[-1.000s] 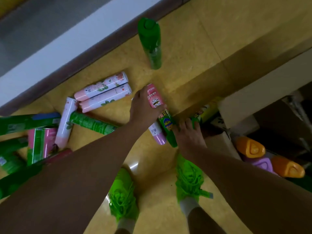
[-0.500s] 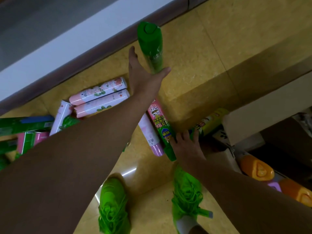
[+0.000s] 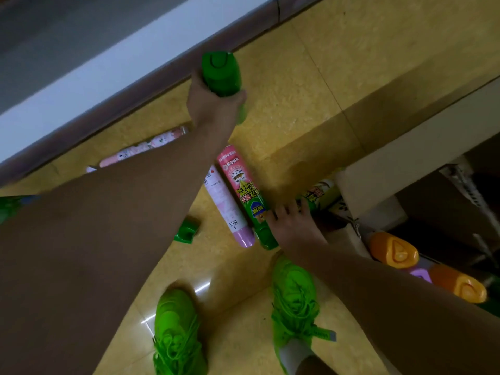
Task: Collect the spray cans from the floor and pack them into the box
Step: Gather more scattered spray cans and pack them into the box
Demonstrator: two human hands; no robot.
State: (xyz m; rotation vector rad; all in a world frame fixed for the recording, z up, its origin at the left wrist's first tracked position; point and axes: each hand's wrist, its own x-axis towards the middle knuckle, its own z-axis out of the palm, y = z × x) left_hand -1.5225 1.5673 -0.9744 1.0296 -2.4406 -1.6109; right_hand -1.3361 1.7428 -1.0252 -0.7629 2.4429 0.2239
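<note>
My left hand (image 3: pixel 213 104) is shut on an upright green spray can (image 3: pixel 221 73) near the wall, fingers wrapped below its cap. My right hand (image 3: pixel 293 226) rests low by the box corner. Its fingers are spread over the green end of a pink-and-green can (image 3: pixel 240 185) and beside a yellow-green can (image 3: pixel 320 192). A white-and-lilac can (image 3: pixel 228 209) lies against the pink-and-green one. The cardboard box (image 3: pixel 349 231) stands at the right. It holds cans with orange caps (image 3: pixel 392 251) and a purple cap (image 3: pixel 422 274).
A pink can (image 3: pixel 143 147) lies on the yellow floor behind my left forearm, and a green can end (image 3: pixel 186 230) shows under it. More green shows at the left edge (image 3: pixel 8 208). My green shoes (image 3: pixel 176 334) stand below. A white skirting (image 3: pixel 121 69) runs along the wall.
My left hand reached past the pink cans and closed on the upright green can. The right hand stayed on the cans by the box. The camera moved closer.
</note>
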